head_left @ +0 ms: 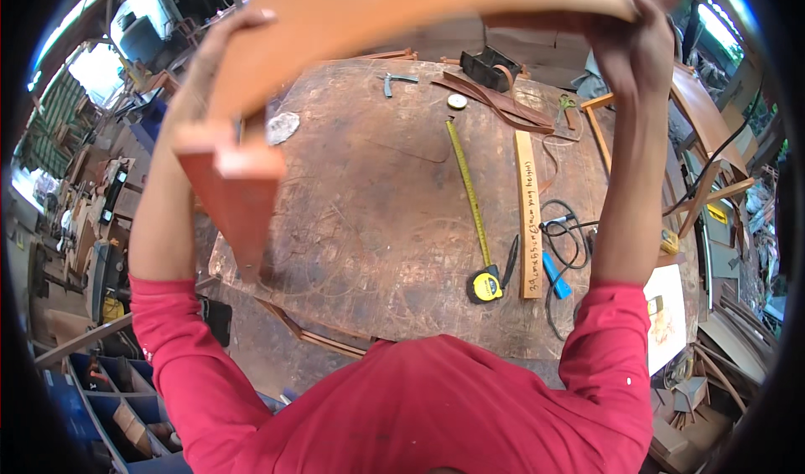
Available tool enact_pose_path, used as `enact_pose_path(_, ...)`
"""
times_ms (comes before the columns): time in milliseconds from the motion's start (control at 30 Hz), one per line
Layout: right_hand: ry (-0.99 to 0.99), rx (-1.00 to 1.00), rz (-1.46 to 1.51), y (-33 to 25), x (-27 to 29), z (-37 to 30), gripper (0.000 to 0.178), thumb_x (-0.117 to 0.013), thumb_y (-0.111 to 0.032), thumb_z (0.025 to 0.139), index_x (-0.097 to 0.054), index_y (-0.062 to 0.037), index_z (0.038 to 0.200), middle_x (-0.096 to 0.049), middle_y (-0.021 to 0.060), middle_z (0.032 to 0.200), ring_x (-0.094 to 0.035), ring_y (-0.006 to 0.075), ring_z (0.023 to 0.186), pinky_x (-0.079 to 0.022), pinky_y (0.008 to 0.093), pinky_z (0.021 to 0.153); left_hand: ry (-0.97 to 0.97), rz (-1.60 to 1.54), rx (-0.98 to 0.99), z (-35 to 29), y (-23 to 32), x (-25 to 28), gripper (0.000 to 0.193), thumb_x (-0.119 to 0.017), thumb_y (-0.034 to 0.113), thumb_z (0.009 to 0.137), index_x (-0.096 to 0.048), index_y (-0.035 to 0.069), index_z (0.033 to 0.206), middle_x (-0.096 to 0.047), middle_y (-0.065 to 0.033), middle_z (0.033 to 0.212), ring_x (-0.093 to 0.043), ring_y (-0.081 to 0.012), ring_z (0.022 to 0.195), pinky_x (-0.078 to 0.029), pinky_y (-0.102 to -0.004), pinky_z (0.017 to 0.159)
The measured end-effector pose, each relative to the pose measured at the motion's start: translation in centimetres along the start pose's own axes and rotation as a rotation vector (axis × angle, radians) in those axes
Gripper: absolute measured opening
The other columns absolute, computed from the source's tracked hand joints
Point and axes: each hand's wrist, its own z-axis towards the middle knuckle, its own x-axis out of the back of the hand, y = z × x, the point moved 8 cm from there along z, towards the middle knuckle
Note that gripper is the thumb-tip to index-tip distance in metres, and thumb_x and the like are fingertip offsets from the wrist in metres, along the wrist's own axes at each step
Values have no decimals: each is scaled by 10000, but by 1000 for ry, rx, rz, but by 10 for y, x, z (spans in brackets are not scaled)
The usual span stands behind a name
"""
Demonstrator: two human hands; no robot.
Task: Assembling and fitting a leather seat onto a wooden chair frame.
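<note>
Raised over the bench is a large curved orange-brown wooden furniture piece (360, 21), blurred and cut off by the top edge of the view. A flat reddish-brown leg-like part (231, 193) hangs down at its left end. My left hand (239, 30) is closed on the piece's far left side, with most of the fingers hidden. On the right, my right hand (633, 51) grips the narrow end. Beneath, on the worn wooden workbench (369, 197), a yellow tape measure (485, 285) lies with its blade pulled out. Beside it is a wooden strip (529, 214) with handwriting.
A blue-handled tool (556, 274) and a black cable (570, 231) lie right of the strip. Farther back are brown leather-like strips (495, 101), a black box (490, 67), a round tin (457, 102) and a small hammer-like tool (390, 82). Blue compartments (105, 407) stand lower left.
</note>
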Motion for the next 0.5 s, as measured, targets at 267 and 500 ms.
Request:
enact_pose_path(267, 563, 170, -594, 71, -20, -191, 309, -668, -141, 945, -623, 35, 1195, -675, 112, 1124, -650, 223, 1069, -499, 385, 982, 187, 462, 205, -62, -143, -13, 481, -715, 280, 809, -668, -32, 1172, -713, -84, 940, -683, -153, 815, -560, -300, 771)
enact_pose_path(500, 118, 40, -1021, 152, -154, -273, 308, -758, -58, 882, -655, 27, 1160, -685, 140, 1071, -670, 259, 962, -535, 373, 832, 95, 1002, 379, -90, -273, 9, 534, -668, 327, 809, -680, -46, 1192, -734, -272, 1026, -724, -361, 967, -547, -428, 921)
